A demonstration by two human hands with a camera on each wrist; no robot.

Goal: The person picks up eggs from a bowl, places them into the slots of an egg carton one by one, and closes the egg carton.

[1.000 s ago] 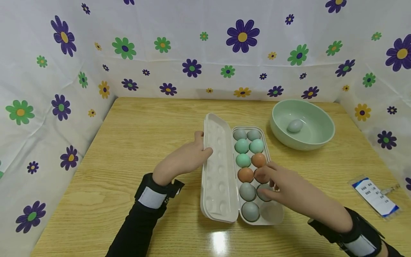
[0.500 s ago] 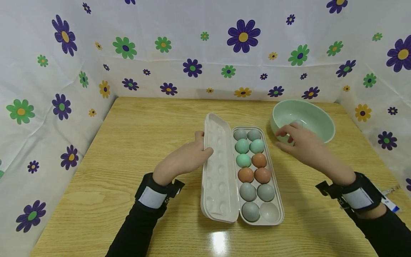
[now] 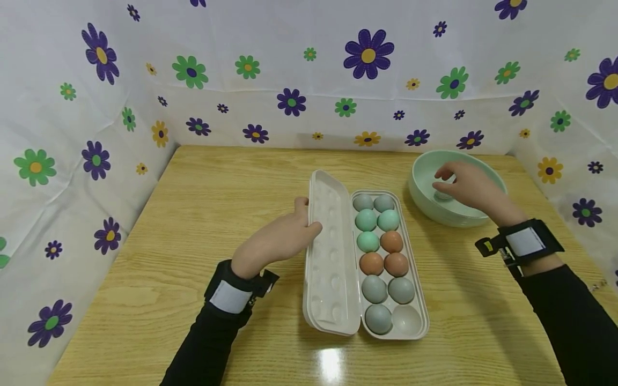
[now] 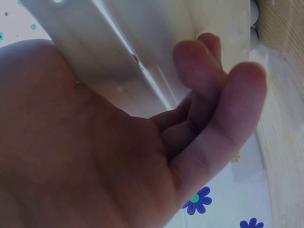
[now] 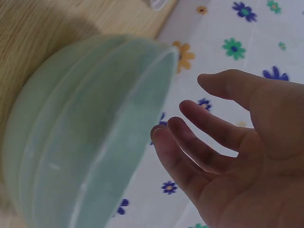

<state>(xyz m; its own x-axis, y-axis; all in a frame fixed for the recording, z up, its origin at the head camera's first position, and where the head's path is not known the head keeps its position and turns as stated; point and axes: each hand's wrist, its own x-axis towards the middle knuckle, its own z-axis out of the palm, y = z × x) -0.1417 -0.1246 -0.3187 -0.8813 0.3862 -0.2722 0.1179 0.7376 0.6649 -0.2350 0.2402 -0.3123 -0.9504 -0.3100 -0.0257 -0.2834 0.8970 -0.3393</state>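
Observation:
My left hand [image 3: 275,238] grips the left edge of the upright white lid [image 3: 330,268] of an egg carton, thumb on the inner face and fingers behind it. The carton base [image 3: 416,268] holds several grey, green and brown eggs [image 3: 391,242] in two columns; its nearest right cup [image 3: 406,321] has no egg. Above a pale green bowl [image 3: 434,212] hovers my right hand [image 3: 473,187], fingers spread and loosely bent, holding nothing. Inside the bowl, a pale egg [image 3: 442,196] shows partly below the fingers. In the right wrist view, the hand is by the bowl's rim.
A wooden table [image 3: 232,177] carries everything. White cloth with printed flowers [image 3: 270,64] walls it at the back and sides. A small metal clip [image 3: 598,285] lies by the right edge, mostly hidden by the right sleeve [image 3: 569,300].
My right hand has moved from the eggs at the carton's near right, away and rightward, to over the bowl. My left hand still holds the lid in place.

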